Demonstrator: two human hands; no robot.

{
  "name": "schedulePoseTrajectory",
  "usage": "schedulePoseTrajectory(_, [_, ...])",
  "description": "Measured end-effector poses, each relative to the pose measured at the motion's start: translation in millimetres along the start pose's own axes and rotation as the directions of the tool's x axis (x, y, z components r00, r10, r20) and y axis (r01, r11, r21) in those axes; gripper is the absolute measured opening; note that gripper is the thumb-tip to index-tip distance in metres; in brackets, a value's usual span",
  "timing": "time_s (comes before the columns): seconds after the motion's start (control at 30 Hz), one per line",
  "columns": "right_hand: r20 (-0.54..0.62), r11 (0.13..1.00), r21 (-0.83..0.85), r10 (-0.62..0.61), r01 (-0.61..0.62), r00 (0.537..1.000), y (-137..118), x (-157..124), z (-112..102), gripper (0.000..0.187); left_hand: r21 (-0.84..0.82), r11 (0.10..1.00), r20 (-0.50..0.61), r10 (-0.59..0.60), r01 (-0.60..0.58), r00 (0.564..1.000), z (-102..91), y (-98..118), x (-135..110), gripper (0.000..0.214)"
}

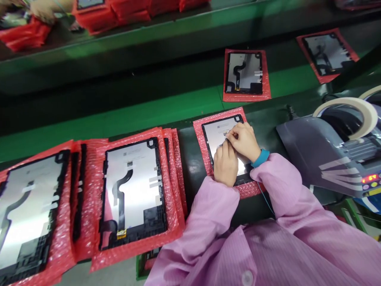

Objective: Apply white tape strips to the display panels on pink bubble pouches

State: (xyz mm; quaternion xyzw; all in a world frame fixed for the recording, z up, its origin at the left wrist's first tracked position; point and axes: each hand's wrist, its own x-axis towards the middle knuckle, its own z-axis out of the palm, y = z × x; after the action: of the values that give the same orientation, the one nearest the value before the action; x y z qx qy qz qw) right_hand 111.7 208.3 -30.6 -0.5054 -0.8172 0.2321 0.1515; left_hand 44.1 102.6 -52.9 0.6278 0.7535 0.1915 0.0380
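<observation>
Both my hands are over a tablet display panel [212, 138], which lies silver side up in its black frame on a red bubble-wrap pouch [200, 131]. My right hand [245, 140], with a blue band at the wrist, has thumb and forefinger pinched together near the panel's upper middle. Whatever is between those fingertips is too small to make out. Just below it, my left hand [226, 163] has its fingers bent and pressed together, the tips close to the right hand's. My fingers cover most of the panel's middle, so what the left fingertips grip is hidden.
Stacked panels in red pouches stand left, a near stack [139, 190] and a farther-left one [32, 210]. Two more panels, one [248, 73] behind and another [327, 53] at right, lie on a green belt [178, 109]. A tape dispenser [324, 147] sits right. A person's hand [43, 10] shows top left.
</observation>
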Motion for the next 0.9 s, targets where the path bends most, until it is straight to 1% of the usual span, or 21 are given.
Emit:
schedulePoseTrajectory(0.13, [0.011,0.999,-0.041,-0.018,0.018,1.000,-3,-1,3,0.022,0.007,0.999,0.029,0.034,-0.035,0.999,-3.4,-1,4,0.030])
schedulePoseTrajectory(0.23, [0.033,0.994,-0.109,-0.021,0.025,0.999,-6,2,2,0.021,0.025,1.000,0.043,0.013,-0.014,0.999,-3.4,2,8,0.029])
schedulePoseTrajectory(0.3, [-0.025,0.981,-0.194,-0.005,0.000,1.000,-2,4,-3,0.023,0.037,0.999,0.040,0.004,-0.005,0.999,-3.1,3,8,0.030])
schedulePoseTrajectory(0.37, [-0.128,0.963,-0.255,0.052,-0.084,0.990,9,-1,-12,0.031,-0.004,1.000,0.019,0.015,-0.015,1.000,-4.3,0,4,0.028])
schedulePoseTrajectory(0.4, [-0.177,0.959,-0.253,0.085,-0.129,0.981,17,-6,-16,0.036,-0.046,0.999,-0.013,0.007,-0.008,1.000,-5.9,-3,0,0.028])
schedulePoseTrajectory(0.43, [-0.208,0.960,-0.225,0.118,-0.165,0.971,25,-13,-21,0.037,-0.090,0.996,-0.062,-0.033,0.027,0.998,-8.0,-8,-6,0.029])
schedulePoseTrajectory(0.47, [-0.209,0.966,-0.179,0.147,-0.185,0.967,34,-23,-23,0.035,-0.134,0.987,-0.116,-0.107,0.092,0.987,-10.7,-14,-14,0.032])
schedulePoseTrajectory(0.5, [-0.184,0.974,-0.127,0.165,-0.190,0.969,41,-33,-25,0.030,-0.177,0.968,-0.156,-0.205,0.176,0.966,-13.5,-21,-22,0.036])
schedulePoseTrajectory(0.53, [-0.147,0.979,-0.078,0.173,-0.186,0.974,47,-44,-25,0.026,-0.225,0.937,-0.168,-0.307,0.267,0.937,-16.1,-27,-30,0.039])
schedulePoseTrajectory(0.57, [-0.110,0.982,-0.038,0.182,-0.187,0.977,52,-55,-23,0.022,-0.284,0.893,-0.145,-0.400,0.350,0.905,-18.4,-32,-37,0.040])
schedulePoseTrajectory(0.6, [-0.085,0.982,-0.009,0.187,-0.188,0.979,54,-65,-21,0.018,-0.347,0.842,-0.096,-0.469,0.412,0.878,-20.1,-35,-44,0.039])
schedulePoseTrajectory(0.63, [-0.080,0.982,0.012,0.187,-0.186,0.979,55,-72,-19,0.016,-0.410,0.792,-0.041,-0.511,0.452,0.859,-21.1,-37,-49,0.037])
schedulePoseTrajectory(0.7, [-0.132,0.983,0.048,0.182,-0.177,0.974,54,-82,-14,0.014,-0.511,0.701,0.028,-0.565,0.497,0.825,-21.2,-39,-52,0.033])
schedulePoseTrajectory(0.8, [-0.203,0.979,0.137,0.176,-0.150,0.963,49,-86,-8,0.015,-0.587,0.608,0.054,-0.630,0.535,0.775,-18.5,-41,-43,0.021])
schedulePoseTrajectory(0.87, [-0.205,0.951,0.278,0.198,-0.137,0.959,44,-89,-5,0.018,-0.641,0.544,0.092,-0.645,0.541,0.758,-17.3,-45,-34,0.008])
schedulePoseTrajectory(0.9, [-0.200,0.919,0.374,0.212,-0.125,0.957,42,-93,-5,0.021,-0.670,0.515,0.109,-0.644,0.535,0.757,-17.5,-46,-31,0.006])
